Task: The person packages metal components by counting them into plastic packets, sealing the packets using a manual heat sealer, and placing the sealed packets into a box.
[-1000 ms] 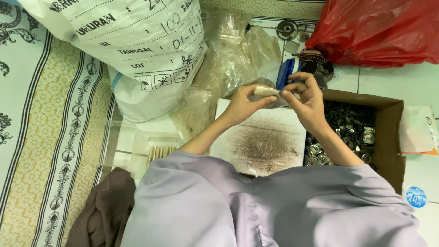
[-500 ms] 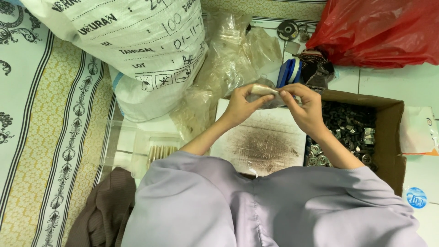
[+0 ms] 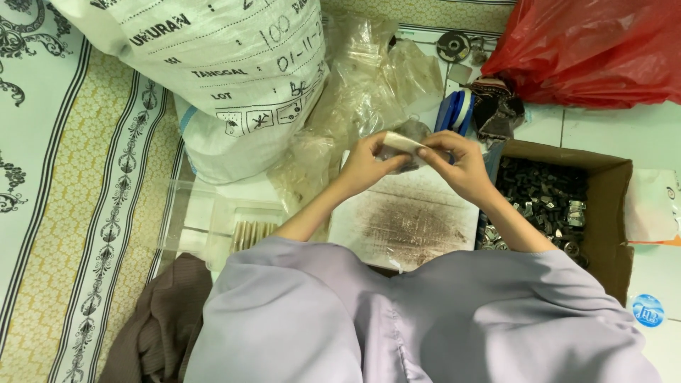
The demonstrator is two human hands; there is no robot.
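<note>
Left hand (image 3: 365, 164) and right hand (image 3: 461, 167) both pinching small clear plastic bag (image 3: 401, 145), fingers closed on it, holding it above stained white board (image 3: 408, 220). Cardboard box (image 3: 610, 206) of metal parts (image 3: 543, 202) sitting just beside right hand.

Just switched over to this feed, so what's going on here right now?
A person seated on the floor holds a small clear plastic bag between both hands, the left hand and right hand pinching its top edge above a stained white board. A cardboard box of small metal parts sits at their right. A large white sack, crumpled clear bags and a red plastic bag lie beyond.
</note>
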